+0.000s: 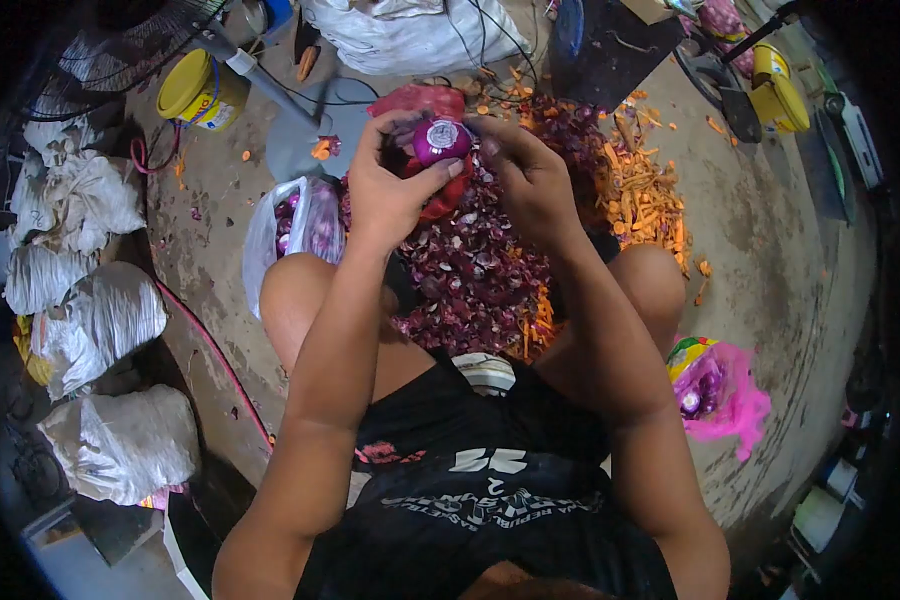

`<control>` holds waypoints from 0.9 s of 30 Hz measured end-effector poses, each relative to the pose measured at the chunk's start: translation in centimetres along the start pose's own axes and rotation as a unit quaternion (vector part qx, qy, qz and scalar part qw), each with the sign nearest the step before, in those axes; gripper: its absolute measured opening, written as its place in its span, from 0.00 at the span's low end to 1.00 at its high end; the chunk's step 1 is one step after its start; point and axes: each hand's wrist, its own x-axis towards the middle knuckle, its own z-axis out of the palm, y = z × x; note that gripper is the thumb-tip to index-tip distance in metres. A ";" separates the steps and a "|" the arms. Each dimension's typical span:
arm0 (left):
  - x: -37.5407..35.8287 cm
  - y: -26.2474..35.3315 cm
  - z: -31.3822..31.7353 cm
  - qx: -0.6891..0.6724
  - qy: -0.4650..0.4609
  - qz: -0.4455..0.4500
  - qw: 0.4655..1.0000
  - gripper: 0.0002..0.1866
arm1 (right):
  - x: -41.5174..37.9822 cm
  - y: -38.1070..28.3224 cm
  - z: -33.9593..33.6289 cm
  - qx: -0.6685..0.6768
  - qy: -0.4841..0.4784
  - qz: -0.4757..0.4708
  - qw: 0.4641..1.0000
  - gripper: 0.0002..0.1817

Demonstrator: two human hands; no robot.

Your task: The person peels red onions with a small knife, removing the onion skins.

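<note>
Rough food-prep work yard, bare concrete floor (770, 260), heaped onion skins (470, 270) and carrot peelings (640, 195), stuffed sacks (100, 320) lay around

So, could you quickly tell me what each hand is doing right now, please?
Left hand: shut on the onion.
Right hand: fingertips touching the onion's top; grip cannot be told.

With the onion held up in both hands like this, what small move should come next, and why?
Probably strip the next loose skin from the red onion. The left hand holds it, cut end up, and the right hand has its fingertips at the top edge. The pile of purple skins lies directly below to catch it.
</note>
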 end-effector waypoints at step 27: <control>0.8 -1.4 -0.1 -0.386 0.014 -0.166 0.907 0.18 | 0.0 0.4 0.5 -0.074 0.007 -0.049 0.996 0.19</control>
